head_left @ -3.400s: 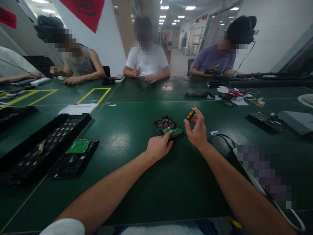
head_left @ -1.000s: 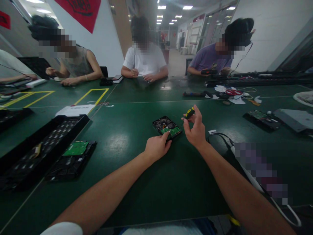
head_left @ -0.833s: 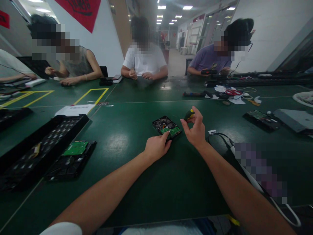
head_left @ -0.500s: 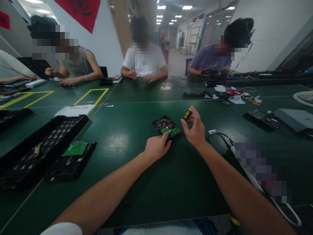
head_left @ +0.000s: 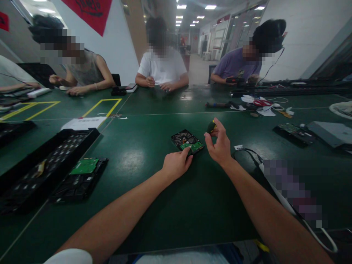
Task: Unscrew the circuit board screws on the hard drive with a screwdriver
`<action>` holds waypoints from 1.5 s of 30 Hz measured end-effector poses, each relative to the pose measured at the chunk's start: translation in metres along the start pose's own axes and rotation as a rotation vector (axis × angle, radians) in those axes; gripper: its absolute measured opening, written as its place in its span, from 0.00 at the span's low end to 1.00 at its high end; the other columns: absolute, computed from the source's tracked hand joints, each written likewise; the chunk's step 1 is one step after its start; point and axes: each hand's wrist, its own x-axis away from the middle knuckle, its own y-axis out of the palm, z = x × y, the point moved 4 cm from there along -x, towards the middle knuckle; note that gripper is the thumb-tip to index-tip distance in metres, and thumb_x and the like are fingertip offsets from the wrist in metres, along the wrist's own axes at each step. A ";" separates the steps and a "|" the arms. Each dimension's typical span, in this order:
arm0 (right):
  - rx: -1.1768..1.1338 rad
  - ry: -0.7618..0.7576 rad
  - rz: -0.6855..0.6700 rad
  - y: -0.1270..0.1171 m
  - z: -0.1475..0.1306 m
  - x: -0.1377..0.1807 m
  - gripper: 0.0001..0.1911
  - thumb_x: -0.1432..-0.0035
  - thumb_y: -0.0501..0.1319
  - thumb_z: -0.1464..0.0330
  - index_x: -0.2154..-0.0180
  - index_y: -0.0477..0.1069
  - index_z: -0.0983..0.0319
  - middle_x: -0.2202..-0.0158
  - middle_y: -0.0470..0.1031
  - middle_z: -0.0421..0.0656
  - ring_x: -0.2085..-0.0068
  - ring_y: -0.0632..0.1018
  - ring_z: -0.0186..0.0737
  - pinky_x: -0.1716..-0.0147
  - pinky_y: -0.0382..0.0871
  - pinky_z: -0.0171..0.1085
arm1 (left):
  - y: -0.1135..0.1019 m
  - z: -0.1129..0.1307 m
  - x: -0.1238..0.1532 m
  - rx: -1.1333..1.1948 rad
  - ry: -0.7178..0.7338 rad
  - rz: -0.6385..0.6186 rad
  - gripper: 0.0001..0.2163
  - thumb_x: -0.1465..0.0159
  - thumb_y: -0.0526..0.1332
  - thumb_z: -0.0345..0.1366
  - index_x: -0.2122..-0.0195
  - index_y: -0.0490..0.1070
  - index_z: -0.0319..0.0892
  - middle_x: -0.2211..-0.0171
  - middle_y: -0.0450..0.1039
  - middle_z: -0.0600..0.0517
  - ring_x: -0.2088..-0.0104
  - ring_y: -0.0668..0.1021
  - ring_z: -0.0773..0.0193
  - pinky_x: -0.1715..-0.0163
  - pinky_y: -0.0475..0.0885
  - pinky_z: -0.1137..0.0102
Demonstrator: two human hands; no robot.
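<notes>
A hard drive (head_left: 184, 138) lies on the green table with its green circuit board facing up. My left hand (head_left: 177, 165) grips its near edge, thumb on the board and the other fingers curled and mostly hidden. Just right of the drive, my right hand (head_left: 220, 146) pinches a screwdriver (head_left: 211, 127) by its short black-and-yellow handle. The handle leans above the drive's right corner. I cannot make out the shaft or whether its tip touches the drive.
To the left lie another hard drive (head_left: 82, 178) and a long black tray (head_left: 49, 165). A power strip (head_left: 277, 187) with a cable is by my right forearm. Farther right are a circuit-board device (head_left: 294, 132) and a grey box (head_left: 331, 134). Several people sit across the table.
The screwdriver handle has turned between my right fingers, so less of its yellow shows. My left hand and the hard drive stay in place.
</notes>
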 end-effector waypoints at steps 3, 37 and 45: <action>0.004 -0.011 -0.011 0.000 0.000 0.000 0.34 0.27 0.57 0.61 0.26 0.48 0.54 0.33 0.68 0.54 0.49 0.82 0.49 0.51 0.82 0.50 | 0.001 0.000 0.000 -0.006 0.002 -0.003 0.24 0.24 0.49 0.48 0.33 0.66 0.45 0.55 0.84 0.43 0.58 0.86 0.49 0.62 0.78 0.60; 0.014 -0.031 0.004 0.000 0.000 0.000 0.36 0.29 0.61 0.60 0.26 0.50 0.51 0.32 0.68 0.51 0.52 0.83 0.48 0.54 0.84 0.50 | 0.002 0.003 -0.002 -0.038 -0.049 -0.017 0.22 0.25 0.50 0.48 0.35 0.67 0.45 0.56 0.83 0.43 0.60 0.85 0.49 0.63 0.77 0.61; 0.004 -0.016 -0.018 -0.002 -0.003 -0.001 0.34 0.27 0.56 0.62 0.26 0.47 0.51 0.31 0.67 0.51 0.51 0.83 0.48 0.50 0.82 0.51 | 0.003 0.002 -0.003 -0.041 -0.049 -0.016 0.22 0.25 0.50 0.48 0.36 0.67 0.45 0.57 0.83 0.44 0.61 0.85 0.49 0.63 0.77 0.61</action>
